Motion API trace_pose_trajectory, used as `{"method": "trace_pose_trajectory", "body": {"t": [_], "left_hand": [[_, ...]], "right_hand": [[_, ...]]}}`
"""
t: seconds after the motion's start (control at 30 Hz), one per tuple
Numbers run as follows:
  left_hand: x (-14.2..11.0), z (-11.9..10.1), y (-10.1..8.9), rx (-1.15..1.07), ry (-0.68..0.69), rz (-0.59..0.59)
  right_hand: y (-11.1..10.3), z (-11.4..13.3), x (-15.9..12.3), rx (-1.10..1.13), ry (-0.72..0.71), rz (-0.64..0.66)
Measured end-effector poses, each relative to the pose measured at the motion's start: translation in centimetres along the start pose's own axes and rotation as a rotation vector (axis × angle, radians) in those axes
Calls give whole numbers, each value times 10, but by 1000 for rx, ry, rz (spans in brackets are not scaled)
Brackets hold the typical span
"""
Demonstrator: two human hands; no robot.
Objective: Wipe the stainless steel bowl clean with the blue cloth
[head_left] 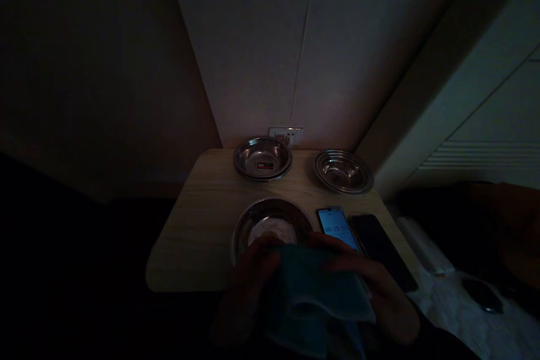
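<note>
Both hands hold a folded teal cloth (320, 287) over the near edge of a small wooden table. My left hand (248, 281) grips its left side, the fingertips curled onto the cloth. From the right, my right hand (375, 287) clasps the cloth with its fingers laid across the top. Just beyond the hands is a shiny metal basin (248, 222), its near rim hidden behind the hands and cloth. The scene is dark, so the lower part of the cloth is hard to make out.
On the table (189, 236), stacked metal bowls (261, 157) stand at the back left and more nested bowls (342, 171) at the back right. A lit phone (335, 225) showing a timer lies beside a dark phone (382, 250). A wall socket (287, 135) is behind.
</note>
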State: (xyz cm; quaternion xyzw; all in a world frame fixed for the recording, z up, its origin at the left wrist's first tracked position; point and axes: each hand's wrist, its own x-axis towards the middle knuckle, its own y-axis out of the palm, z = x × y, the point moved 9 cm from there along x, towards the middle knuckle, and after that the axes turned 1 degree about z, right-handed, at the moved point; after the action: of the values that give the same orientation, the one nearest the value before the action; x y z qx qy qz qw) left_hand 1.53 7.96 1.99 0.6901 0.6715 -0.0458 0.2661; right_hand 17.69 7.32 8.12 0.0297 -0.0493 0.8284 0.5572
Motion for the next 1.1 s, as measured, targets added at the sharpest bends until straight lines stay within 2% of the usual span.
{"method": "trace_pose_trajectory", "body": {"t": [0.17,0.3,0.4,0.57,0.63,0.77,0.9,1.0,1.07,1.1], "left_hand": [[-1,15,3,-50,-86,83],[-2,16,3,-87,-55,42],[-2,11,3,-37,18,15],[2,11,1,-11,78,1],[3,12,2,16,78,8],[0,8,5,171,64,11],[-8,6,14,260,26,46],[-13,-5,6,281,82,-40],[-15,-20,-16,291,170,-203],[-18,-26,-33,301,200,-336]], "right_hand": [[-16,-14,-4,116,41,-182],[-18,-33,-9,209,116,-132],[-14,-37,-14,166,187,-110],[-20,-50,-22,-25,451,-334],[-20,-52,-22,-18,497,-372],[-16,-47,-22,92,471,-357],[-3,-46,-21,201,465,-227],[-13,-51,-23,119,533,-270],[-32,-48,-27,52,543,-401],[-43,-43,-30,24,522,-475]]}}
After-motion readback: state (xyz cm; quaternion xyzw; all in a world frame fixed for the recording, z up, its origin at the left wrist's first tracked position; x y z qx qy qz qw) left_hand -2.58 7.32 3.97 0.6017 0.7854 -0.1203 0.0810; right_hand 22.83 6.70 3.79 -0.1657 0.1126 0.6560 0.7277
